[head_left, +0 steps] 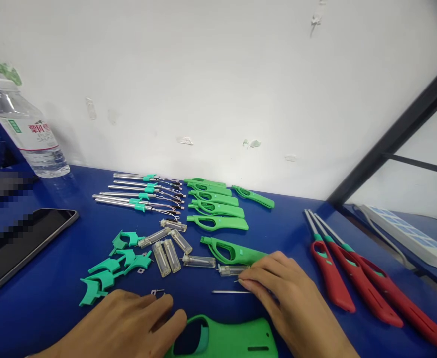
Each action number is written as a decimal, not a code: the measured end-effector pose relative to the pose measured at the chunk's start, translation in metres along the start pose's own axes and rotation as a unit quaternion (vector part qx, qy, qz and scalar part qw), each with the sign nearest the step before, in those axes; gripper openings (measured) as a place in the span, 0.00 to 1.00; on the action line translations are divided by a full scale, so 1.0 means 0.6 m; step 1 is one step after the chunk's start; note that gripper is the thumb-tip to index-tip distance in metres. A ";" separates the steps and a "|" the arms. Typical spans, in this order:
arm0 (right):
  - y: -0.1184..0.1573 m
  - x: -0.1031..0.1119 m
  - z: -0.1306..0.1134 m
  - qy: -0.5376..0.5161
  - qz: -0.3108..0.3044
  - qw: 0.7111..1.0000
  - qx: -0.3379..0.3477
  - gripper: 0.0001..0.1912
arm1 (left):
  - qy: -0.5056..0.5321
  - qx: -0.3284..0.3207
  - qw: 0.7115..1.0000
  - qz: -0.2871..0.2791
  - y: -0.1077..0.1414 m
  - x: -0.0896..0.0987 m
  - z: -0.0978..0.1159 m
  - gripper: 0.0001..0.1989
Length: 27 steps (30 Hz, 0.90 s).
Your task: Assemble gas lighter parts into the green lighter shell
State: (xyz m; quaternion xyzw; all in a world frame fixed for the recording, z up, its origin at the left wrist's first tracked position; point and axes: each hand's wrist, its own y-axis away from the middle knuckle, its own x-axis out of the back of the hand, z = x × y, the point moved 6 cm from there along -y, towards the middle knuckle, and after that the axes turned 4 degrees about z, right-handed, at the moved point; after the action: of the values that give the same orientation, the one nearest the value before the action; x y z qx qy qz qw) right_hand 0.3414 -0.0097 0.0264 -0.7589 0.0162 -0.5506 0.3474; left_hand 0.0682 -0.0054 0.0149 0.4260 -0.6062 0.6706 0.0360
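My left hand (pixel 125 325) is at the lower left, palm down, thumb and forefinger apart. Its thumb overlaps the edge of a green lighter housing (pixel 236 338) at the front. Small metal pieces (pixel 156 292) lie just beyond its fingers. My right hand (pixel 285 291) has thumb and forefinger pressed together around something thin that I cannot make out. Beside those fingertips is a clear lighter fuel tank (pixel 227 270). A thin metal rod (pixel 229 292) runs partly beneath the hand. Just behind lies a green housing half (pixel 240 252), its right end covered by the hand.
Further back are several green housing halves (pixel 218 223), metal lighter tubes with wires (pixel 129 189), clear tanks (pixel 171 256) and teal triggers (pixel 104 278). Red lighters (pixel 333 278) and a power strip (pixel 412 236) lie right. A phone (pixel 24 243) and water bottle (pixel 35 134) stand left.
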 end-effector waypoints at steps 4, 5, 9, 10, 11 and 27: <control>-0.005 -0.007 0.003 0.005 -0.012 1.000 -0.002 0.10 | -0.007 -0.001 1.000 0.002 0.005 0.000 -0.001 0.17; -0.006 -0.008 0.003 0.009 -0.014 1.000 -0.001 0.11 | -0.010 -0.004 1.000 -0.010 0.008 -0.002 -0.001 0.17; -0.013 -0.007 0.000 0.018 -0.007 1.000 0.010 0.22 | -0.011 -0.013 0.996 -0.082 0.017 -0.020 -0.002 0.18; -0.014 -0.006 -0.001 0.023 -0.005 1.000 0.010 0.25 | -0.010 -0.013 0.996 -0.082 0.017 -0.021 -0.002 0.17; -0.015 -0.004 -0.002 0.028 -0.001 1.000 0.013 0.27 | -0.008 -0.010 0.997 -0.073 0.016 -0.021 -0.003 0.16; 0.050 0.089 0.002 0.010 -0.023 0.997 0.077 0.16 | 0.023 0.008 0.993 -0.111 -0.003 -0.012 -0.004 0.23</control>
State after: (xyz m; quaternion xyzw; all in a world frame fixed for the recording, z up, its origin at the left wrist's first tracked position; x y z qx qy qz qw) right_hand 0.3739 -0.0537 0.0543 -0.7248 -0.0402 -0.5657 0.3913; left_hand 0.0726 0.0005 0.0123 0.4757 -0.5488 0.6767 0.1209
